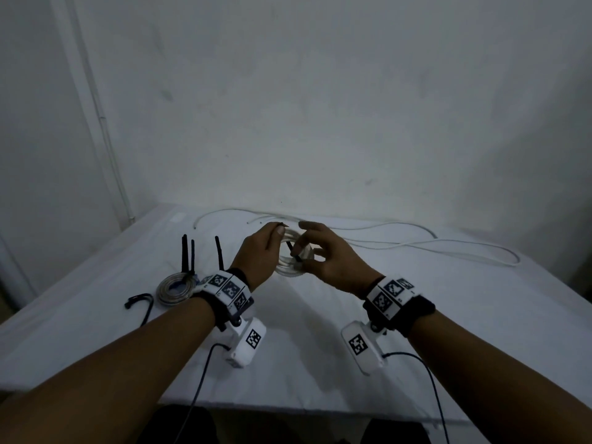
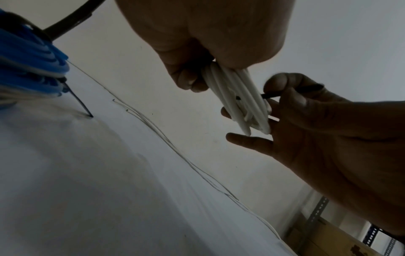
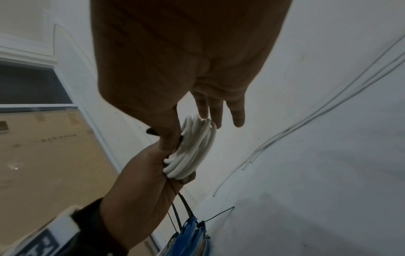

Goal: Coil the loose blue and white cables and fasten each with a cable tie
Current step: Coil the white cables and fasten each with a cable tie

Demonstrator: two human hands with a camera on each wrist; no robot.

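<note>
White coil (image 1: 293, 261) is held above the surface (image 1: 320, 331), right of the tied blue coil (image 1: 175, 288). Left hand (image 1: 259, 257) grips its left side; right hand (image 1: 326, 256) fingers (image 2: 278, 83) pinch the black cable tie (image 2: 269, 95). Advice: keep turns bunched, feed tail through head, cinch snug without crushing.

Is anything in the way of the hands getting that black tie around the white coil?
Nothing visible. The left hand grips the white coil in the air, and the right hand pinches the black tie right against it.
</note>
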